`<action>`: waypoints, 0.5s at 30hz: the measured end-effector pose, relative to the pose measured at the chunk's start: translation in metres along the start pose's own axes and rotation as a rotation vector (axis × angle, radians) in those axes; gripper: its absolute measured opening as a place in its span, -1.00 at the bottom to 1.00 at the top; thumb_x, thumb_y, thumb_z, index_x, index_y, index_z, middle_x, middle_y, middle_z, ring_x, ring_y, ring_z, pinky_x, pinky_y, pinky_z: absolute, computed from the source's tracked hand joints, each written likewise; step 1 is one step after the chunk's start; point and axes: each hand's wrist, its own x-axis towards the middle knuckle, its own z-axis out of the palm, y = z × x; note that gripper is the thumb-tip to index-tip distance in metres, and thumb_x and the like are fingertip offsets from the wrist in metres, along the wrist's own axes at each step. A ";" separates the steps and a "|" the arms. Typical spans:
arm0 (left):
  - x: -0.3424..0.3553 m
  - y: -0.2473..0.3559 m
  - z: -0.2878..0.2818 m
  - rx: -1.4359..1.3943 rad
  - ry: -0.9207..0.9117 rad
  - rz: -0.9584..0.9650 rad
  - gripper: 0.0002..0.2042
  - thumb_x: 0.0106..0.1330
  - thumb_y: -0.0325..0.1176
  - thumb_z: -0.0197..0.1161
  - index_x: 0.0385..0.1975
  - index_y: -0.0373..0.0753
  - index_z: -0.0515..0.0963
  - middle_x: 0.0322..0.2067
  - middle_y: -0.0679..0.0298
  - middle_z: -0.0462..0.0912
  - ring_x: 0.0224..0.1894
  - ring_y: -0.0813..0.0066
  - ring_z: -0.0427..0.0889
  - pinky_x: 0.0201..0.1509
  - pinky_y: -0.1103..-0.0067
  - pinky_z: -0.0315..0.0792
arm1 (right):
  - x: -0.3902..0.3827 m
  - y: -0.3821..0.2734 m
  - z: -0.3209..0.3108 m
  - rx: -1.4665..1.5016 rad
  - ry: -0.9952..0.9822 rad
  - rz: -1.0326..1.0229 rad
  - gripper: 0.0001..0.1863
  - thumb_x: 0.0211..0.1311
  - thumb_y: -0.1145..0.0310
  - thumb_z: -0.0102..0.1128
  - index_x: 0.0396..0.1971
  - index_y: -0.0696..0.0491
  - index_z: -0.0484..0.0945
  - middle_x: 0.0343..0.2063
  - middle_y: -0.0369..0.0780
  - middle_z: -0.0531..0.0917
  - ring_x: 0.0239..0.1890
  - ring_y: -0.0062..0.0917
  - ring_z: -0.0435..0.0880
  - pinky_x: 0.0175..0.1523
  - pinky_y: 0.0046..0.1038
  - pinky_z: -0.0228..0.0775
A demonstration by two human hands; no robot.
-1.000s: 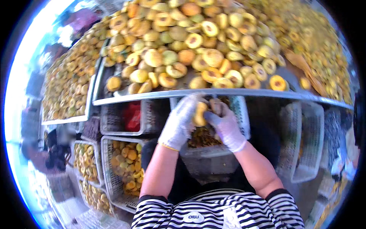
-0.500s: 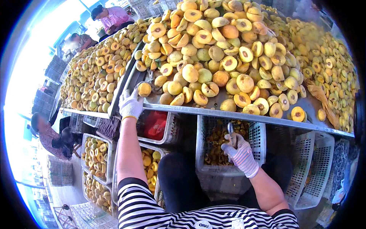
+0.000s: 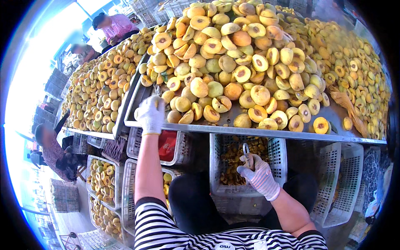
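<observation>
My left hand (image 3: 151, 114), in a white glove, is at the near left of the metal table (image 3: 250, 131), beside halved yellow fruit (image 3: 211, 113). Its fingers are curled, and whatever they hold is hidden. A striped glove covers my right hand (image 3: 256, 173), closed round a small metal looped tool (image 3: 246, 153). Below that tool is a white plastic crate (image 3: 281, 156) with dark peelings and scraps (image 3: 229, 162) inside.
A second fruit-heaped table (image 3: 89, 132) stands left. Co-workers (image 3: 114, 29) (image 3: 56, 154) sit at left and behind. Crates of fruit (image 3: 100, 179) line my lower left; stacked crates (image 3: 337, 183) are at right. A red bag (image 3: 168, 143) lies in one crate.
My hands were together at a fruit half, then parted. The left went up to a fruit at the table's edge and its fingers have curled. The right stays low with the tool.
</observation>
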 end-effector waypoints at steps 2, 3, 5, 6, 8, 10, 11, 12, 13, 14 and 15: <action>-0.001 0.042 -0.007 0.111 -0.464 -0.212 -0.50 0.22 0.16 0.13 -0.15 -0.20 0.56 -0.22 0.01 0.68 -0.12 0.03 0.64 0.00 0.31 0.46 | -0.002 -0.005 -0.001 -0.014 0.012 -0.011 -0.54 0.11 0.26 0.37 -0.04 0.14 0.48 -0.48 -0.30 0.56 -0.58 -0.74 0.46 -0.48 -0.63 0.31; -0.002 0.049 -0.005 0.226 -0.626 -0.202 -0.43 0.21 0.22 0.10 -0.13 -0.23 0.55 -0.19 -0.02 0.67 -0.11 0.01 0.65 0.00 0.30 0.47 | -0.002 -0.006 0.001 -0.033 0.012 -0.030 -0.55 0.12 0.27 0.37 -0.04 0.14 0.48 -0.47 -0.31 0.56 -0.58 -0.74 0.46 -0.48 -0.64 0.32; 0.009 0.036 0.000 0.198 -0.692 -0.180 -0.37 0.08 0.23 0.17 -0.09 -0.25 0.56 -0.16 -0.07 0.66 -0.09 0.04 0.65 0.02 0.29 0.47 | -0.002 -0.010 0.002 -0.029 0.012 -0.048 -0.58 0.12 0.27 0.36 -0.07 0.15 0.48 -0.42 -0.25 0.58 -0.49 -0.64 0.52 -0.36 -0.57 0.37; 0.011 0.031 0.003 0.225 -0.713 -0.132 -0.41 0.07 0.19 0.21 -0.11 -0.22 0.59 -0.20 -0.06 0.67 -0.11 0.06 0.66 -0.01 0.30 0.49 | -0.002 -0.010 0.003 -0.005 0.007 -0.043 -0.59 0.12 0.26 0.35 -0.10 0.15 0.49 -0.38 -0.18 0.61 -0.39 -0.53 0.58 -0.25 -0.50 0.41; 0.011 0.034 0.001 0.182 -0.717 -0.146 -0.54 0.00 -0.02 0.35 -0.19 -0.24 0.63 -0.26 -0.01 0.70 -0.19 0.18 0.70 -0.08 0.38 0.53 | 0.003 0.000 0.002 -0.042 -0.004 -0.117 -0.59 0.13 0.23 0.35 -0.12 0.16 0.49 -0.35 -0.13 0.64 -0.30 -0.43 0.64 -0.13 -0.42 0.47; -0.001 0.025 0.001 -0.158 -0.467 -0.225 -0.53 -0.03 -0.08 0.41 -0.17 -0.28 0.61 -0.27 0.05 0.70 -0.22 0.25 0.70 -0.10 0.44 0.53 | 0.001 -0.003 -0.002 0.007 0.052 -0.127 -0.58 0.13 0.23 0.35 -0.10 0.15 0.48 -0.39 -0.15 0.64 -0.37 -0.46 0.64 -0.20 -0.43 0.48; -0.011 0.011 -0.002 -0.309 -0.335 -0.278 -0.51 -0.05 -0.11 0.44 -0.16 -0.30 0.60 -0.27 0.08 0.70 -0.24 0.29 0.69 -0.11 0.48 0.53 | 0.000 -0.006 0.001 0.037 0.054 -0.130 -0.57 0.13 0.22 0.35 -0.10 0.15 0.48 -0.41 -0.17 0.64 -0.40 -0.48 0.63 -0.24 -0.44 0.48; -0.010 -0.002 -0.003 -0.910 -0.328 -0.554 -0.58 0.01 -0.39 0.39 -0.08 -0.36 0.54 -0.25 0.16 0.65 -0.23 0.35 0.66 -0.09 0.54 0.52 | -0.004 -0.016 0.000 0.085 -0.003 -0.033 -0.57 0.13 0.22 0.36 -0.09 0.14 0.47 -0.48 -0.20 0.62 -0.54 -0.53 0.59 -0.37 -0.48 0.45; -0.016 0.027 -0.019 -1.389 -0.253 -0.619 -0.53 0.06 -0.54 0.28 0.04 -0.40 0.45 -0.14 0.15 0.60 -0.15 0.30 0.64 -0.05 0.52 0.54 | -0.005 -0.010 -0.006 0.080 0.016 -0.044 -0.57 0.13 0.22 0.36 -0.09 0.13 0.47 -0.51 -0.21 0.60 -0.63 -0.57 0.54 -0.46 -0.51 0.40; -0.021 0.045 -0.042 -1.701 -0.295 -0.551 -0.50 0.10 -0.59 0.19 0.12 -0.40 0.38 -0.06 0.08 0.54 -0.08 0.28 0.60 0.02 0.41 0.55 | -0.009 -0.012 -0.008 0.059 0.005 -0.061 -0.57 0.13 0.21 0.35 -0.09 0.13 0.47 -0.52 -0.22 0.59 -0.63 -0.58 0.53 -0.46 -0.51 0.41; -0.028 0.052 -0.050 -1.898 -0.326 -0.499 -0.54 0.18 -0.49 0.22 0.11 -0.39 0.38 -0.03 0.04 0.52 -0.01 0.24 0.57 0.06 0.26 0.56 | -0.011 -0.015 -0.008 0.038 -0.009 -0.086 -0.56 0.14 0.19 0.35 -0.09 0.13 0.47 -0.52 -0.22 0.58 -0.63 -0.59 0.53 -0.46 -0.51 0.41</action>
